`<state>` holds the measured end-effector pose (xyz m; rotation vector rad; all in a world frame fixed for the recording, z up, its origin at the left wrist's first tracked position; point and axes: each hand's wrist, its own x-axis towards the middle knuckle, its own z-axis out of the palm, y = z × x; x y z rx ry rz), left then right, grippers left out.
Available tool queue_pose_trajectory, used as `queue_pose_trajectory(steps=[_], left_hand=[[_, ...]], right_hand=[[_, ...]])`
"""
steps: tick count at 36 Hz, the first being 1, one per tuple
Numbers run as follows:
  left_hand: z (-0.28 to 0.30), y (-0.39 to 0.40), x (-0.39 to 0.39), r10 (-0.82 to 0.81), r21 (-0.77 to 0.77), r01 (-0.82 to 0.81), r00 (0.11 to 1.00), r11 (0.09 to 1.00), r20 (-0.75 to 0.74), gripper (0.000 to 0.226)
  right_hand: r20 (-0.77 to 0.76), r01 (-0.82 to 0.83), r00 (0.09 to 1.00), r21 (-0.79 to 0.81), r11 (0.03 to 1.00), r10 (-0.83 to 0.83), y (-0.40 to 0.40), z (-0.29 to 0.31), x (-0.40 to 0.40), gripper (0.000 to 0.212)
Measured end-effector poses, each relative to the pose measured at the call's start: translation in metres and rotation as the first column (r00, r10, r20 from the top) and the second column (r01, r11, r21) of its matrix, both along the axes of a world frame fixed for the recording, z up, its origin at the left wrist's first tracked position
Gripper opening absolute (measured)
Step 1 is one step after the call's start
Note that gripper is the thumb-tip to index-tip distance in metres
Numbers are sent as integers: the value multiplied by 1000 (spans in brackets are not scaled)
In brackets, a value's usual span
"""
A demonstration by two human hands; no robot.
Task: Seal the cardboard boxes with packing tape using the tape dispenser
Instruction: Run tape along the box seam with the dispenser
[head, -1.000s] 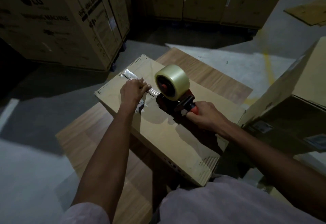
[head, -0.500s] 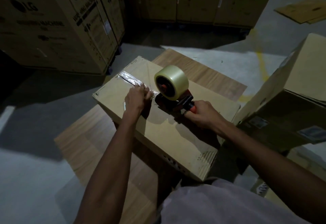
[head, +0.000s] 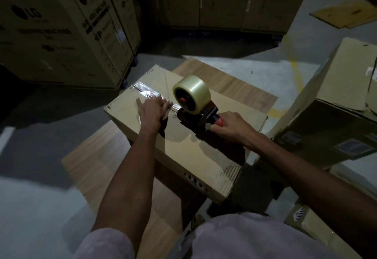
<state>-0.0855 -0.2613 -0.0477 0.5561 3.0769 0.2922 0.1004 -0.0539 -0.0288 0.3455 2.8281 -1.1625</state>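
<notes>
Head view, dim light: cardboard box (head: 183, 142) lies flat on a wood-grain board (head: 98, 169) on the floor, w/ a strip of clear tape (head: 146, 92) stuck along the box top from its far-left edge toward the middle. Left hand (head: 151, 111) rests flat on the box top, fingers straight and pressed on the tape, just left of the tape dispenser (head: 195, 114). Dispenser sits on the box top near its middle, tape roll (head: 191, 93) standing above it, orange handle (head: 218, 121) pointing right. Right hand (head: 230, 128) is clenched round that handle, on the right part of the box top. Beyond the box, far left and at the back, stand big printed cartons (head: 61, 30). Right of the box, touching or nearly so, is another brown carton (head: 336, 99), tilted. Flat cardboard sheet (head: 342, 16) lies on the floor far right of the box. Pale sleeves and clothing fill the near edge.
</notes>
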Motion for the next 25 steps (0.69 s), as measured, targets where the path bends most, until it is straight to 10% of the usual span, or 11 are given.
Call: queue_pose_trajectory(steps=[25], left_hand=[[-14,21,22,6,-8,-6,999,1000,46,47]], right_hand=[[49,1,999,-111,994,5,11,7,21,33]])
